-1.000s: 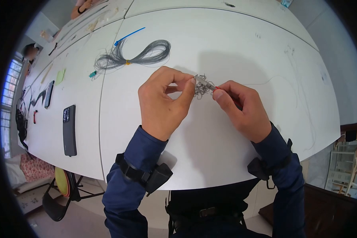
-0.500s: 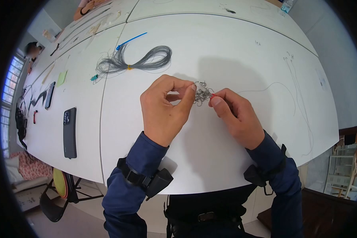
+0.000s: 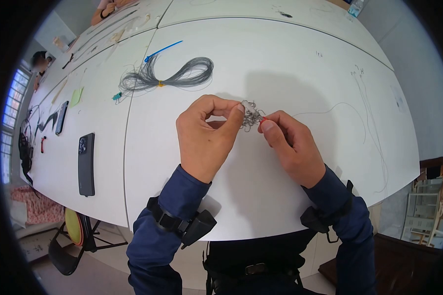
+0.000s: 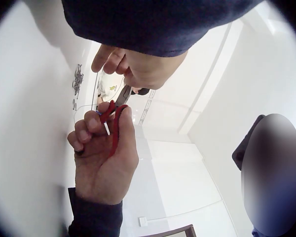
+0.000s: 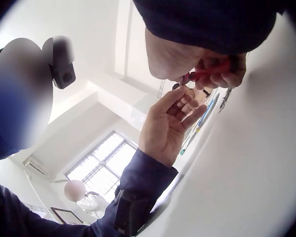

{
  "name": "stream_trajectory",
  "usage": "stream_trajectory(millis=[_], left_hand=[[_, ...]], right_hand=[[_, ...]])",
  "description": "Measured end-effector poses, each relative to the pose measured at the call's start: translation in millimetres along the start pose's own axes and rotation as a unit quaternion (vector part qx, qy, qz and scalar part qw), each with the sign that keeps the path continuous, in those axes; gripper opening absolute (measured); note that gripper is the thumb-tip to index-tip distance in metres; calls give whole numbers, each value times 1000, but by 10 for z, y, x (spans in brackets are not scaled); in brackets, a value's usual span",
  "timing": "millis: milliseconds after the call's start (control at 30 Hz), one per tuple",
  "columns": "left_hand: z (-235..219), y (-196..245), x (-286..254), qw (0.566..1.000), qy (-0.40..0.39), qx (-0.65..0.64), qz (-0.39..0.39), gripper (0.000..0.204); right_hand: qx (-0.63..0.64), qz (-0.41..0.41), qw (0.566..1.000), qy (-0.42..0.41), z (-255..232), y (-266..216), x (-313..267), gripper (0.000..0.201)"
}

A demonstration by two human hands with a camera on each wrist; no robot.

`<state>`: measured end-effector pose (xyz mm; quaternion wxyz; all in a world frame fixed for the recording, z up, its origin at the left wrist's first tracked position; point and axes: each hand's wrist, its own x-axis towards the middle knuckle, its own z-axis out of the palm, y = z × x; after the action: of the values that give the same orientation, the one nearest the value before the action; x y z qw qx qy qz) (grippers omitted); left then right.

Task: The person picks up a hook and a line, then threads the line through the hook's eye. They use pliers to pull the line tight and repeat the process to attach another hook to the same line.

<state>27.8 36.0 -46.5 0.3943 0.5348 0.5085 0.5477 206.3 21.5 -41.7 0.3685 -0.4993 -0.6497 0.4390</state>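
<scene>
In the head view my left hand (image 3: 206, 135) pinches thumb and forefinger together beside the pliers' tip. A thin wire (image 3: 339, 103) runs near the hands; the bit between the left fingertips is too small to tell clearly. My right hand (image 3: 293, 147) grips red-handled pliers (image 4: 119, 126), whose metal nose points at the left fingertips in the left wrist view. Only a bit of red handle shows in the head view. Below and behind the fingertips lies a tangled heap of small bent wire hooks (image 3: 252, 118) on the white table (image 3: 270, 196).
Beyond the left hand lies a tied bundle of grey wire (image 3: 187, 73), with a blue cable tie (image 3: 165, 50) at its back. A dark phone (image 3: 86, 164) rests at left. Long loose wires (image 3: 371, 123) stretch along the right. Another person's arms (image 3: 106, 11) are at the far left.
The right hand has drawn slightly left and turned, so the pliers' metal nose, plain to see earlier, now blends into the wire heap. The head view has shifted slightly. The left hand keeps its pinch.
</scene>
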Motion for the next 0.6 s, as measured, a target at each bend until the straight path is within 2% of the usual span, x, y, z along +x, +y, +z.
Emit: stream_trajectory(millis=[600], left_hand=[[2, 10, 2, 1000, -1, -8, -9, 14]], right_hand=[[-6, 3, 1000, 14, 25, -51, -21, 33]])
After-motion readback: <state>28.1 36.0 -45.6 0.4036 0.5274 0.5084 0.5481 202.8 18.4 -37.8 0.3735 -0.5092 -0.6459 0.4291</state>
